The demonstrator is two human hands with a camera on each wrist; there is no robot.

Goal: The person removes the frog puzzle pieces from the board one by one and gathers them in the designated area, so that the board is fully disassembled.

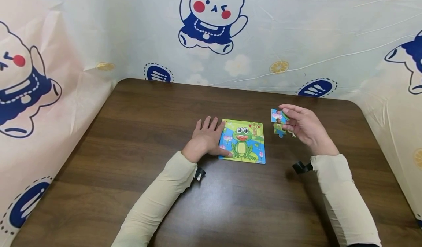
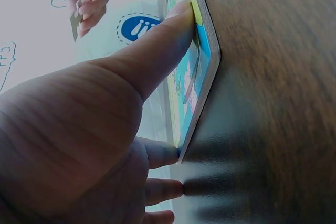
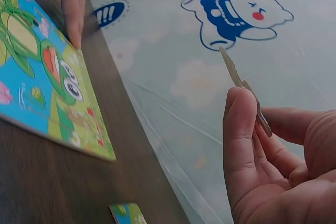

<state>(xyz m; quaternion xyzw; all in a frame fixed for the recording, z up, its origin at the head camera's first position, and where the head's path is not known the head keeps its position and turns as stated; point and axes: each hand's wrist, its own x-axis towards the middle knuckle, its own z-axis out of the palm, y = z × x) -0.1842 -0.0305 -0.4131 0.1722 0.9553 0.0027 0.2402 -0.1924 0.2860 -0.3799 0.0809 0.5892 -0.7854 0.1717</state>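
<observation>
A square frog jigsaw puzzle point(image 1: 242, 140) lies on the table. My left hand point(image 1: 207, 139) rests at its left side with fingers spread, and the thumb point(image 2: 173, 24) presses the picture near its lower edge. In the left wrist view, a thin edge stands slightly raised from the picture close to the thumb. Right of the puzzle, my right hand point(image 1: 304, 128) pinches jigsaw pieces point(image 1: 276, 115) above the table; the right wrist view shows two thin pieces overlapping between thumb and fingers. Below that hand lies a loose jigsaw piece point(image 1: 280, 129), and another is partly hidden by the fingers.
The brown wooden table point(image 1: 138, 129) carries everything. A pale curtain point(image 1: 263, 56) printed with cartoon bears hangs along its back and sides. Dark straps point(image 1: 301, 167) sit at both wrists.
</observation>
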